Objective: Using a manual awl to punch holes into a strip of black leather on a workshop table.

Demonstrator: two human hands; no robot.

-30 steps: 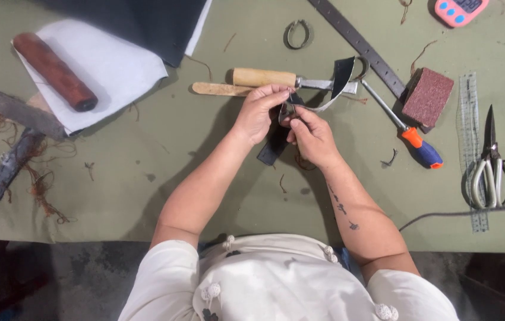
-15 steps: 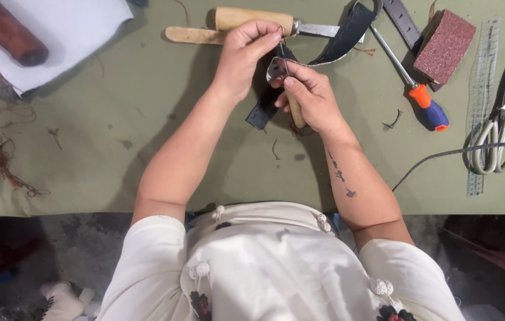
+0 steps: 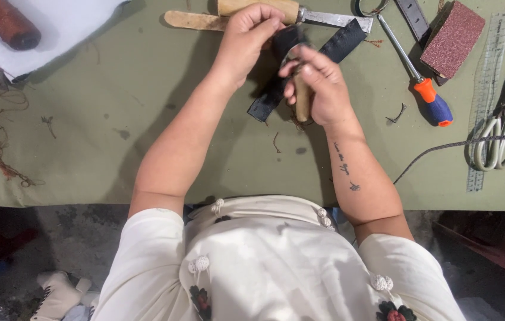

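Up over the green counter [image 3: 86,148], the black leather strap [image 3: 276,89] hangs between both hands. Left hand [image 3: 246,35] pinches its upper end, fingers together; right hand [image 3: 318,86] is clamped on a wooden-handled tool [image 3: 302,101]. Likely a slip would drive that tool into the left fingers, just beside it.

On the bench [image 3: 86,148] lie two hands at work, the left hand [image 3: 246,41] and the right hand [image 3: 318,89], sharing one black strap [image 3: 276,95]. Toward the far edge: one wooden-handled knife [image 3: 300,12], one flat wooden stick [image 3: 193,21], one screwdriver [image 3: 425,89] and one sanding block [image 3: 451,38]. By the right edge: one clear ruler [image 3: 484,107], one pair of scissors [image 3: 499,131], one dark cord [image 3: 442,151]. At the far left corner: one white cloth [image 3: 56,30], one brown roll [image 3: 6,24].
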